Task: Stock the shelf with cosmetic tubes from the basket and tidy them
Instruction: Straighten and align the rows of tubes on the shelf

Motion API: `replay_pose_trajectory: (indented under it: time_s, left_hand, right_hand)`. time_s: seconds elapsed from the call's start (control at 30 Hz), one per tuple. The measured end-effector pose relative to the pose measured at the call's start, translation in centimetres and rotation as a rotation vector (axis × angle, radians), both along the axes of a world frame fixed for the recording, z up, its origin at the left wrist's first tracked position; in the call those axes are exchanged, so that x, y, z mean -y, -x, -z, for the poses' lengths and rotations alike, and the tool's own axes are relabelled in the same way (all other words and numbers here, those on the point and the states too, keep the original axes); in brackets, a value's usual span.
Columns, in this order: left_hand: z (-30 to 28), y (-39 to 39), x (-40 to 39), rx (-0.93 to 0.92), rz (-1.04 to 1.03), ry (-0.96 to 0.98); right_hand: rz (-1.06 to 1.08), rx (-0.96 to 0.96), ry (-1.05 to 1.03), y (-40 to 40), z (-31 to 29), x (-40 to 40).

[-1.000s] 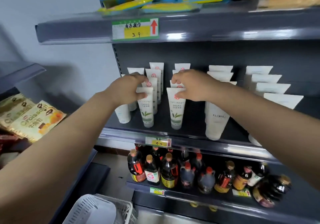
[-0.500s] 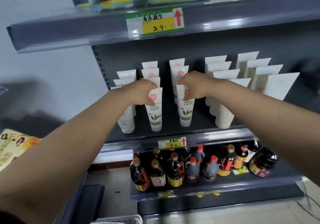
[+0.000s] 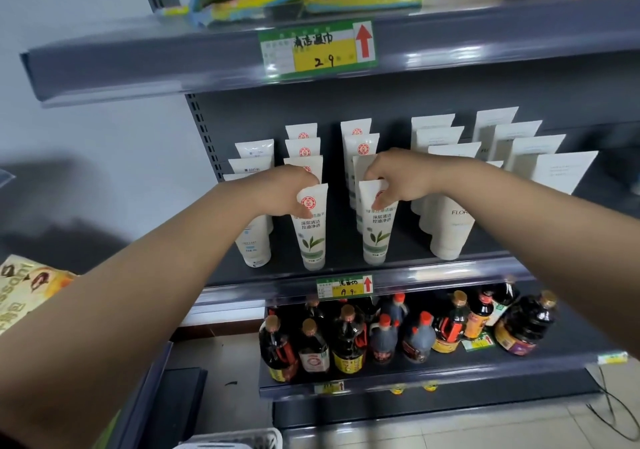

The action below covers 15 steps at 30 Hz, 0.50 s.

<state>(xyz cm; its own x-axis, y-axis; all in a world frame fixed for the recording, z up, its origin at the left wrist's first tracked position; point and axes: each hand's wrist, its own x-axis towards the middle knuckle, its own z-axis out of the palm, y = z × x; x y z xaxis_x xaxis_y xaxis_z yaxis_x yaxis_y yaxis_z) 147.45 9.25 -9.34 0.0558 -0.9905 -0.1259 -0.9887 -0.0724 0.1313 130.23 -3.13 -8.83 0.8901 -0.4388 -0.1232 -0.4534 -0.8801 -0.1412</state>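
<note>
Both hands were on the dark grey metal shelf [image 3: 346, 268], each at the head of a row of white plastic cosmetic tubes standing cap-down. The left hand [image 3: 280, 192] curled its fingers round the flat crimped top of the front white tube with a green leaf print and red round logo [image 3: 311, 230], thumb across its face; the right hand [image 3: 398, 178] pinched the top of the matching leaf-printed tube [image 3: 375, 226] fronting the neighbouring row. Both tubes stood upright near the shelf's front lip, the rest of their rows ranked behind them, with plainer white tubes [image 3: 450, 220] in rows to either side. The white slatted plastic basket [image 3: 235, 440] showed only its rim at the bottom edge — whether any tubes remained in it could not be told. The step looked like squaring the two front tubes. To do it well, the hands should steer by the stiff crimped ends, keep the caps flat on the shelf, bring both fronts level with each other and labels facing outward — and let go gently so nothing behind tips.
</note>
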Motion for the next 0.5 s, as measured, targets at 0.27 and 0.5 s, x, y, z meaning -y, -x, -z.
replay_pose_trajectory:
  time_s: [0.27, 0.5]
  left_hand:
    - [0.04, -0.06, -0.05, -0.038, 0.011, 0.002]
    - [0.18, -0.16, 0.08, -0.076, -0.011, -0.009]
  right_hand:
    - [-0.002, 0.003, -0.009, 0.01, -0.09, 0.06]
    - [-0.013, -0.011, -0.013, -0.09, -0.21, 0.14]
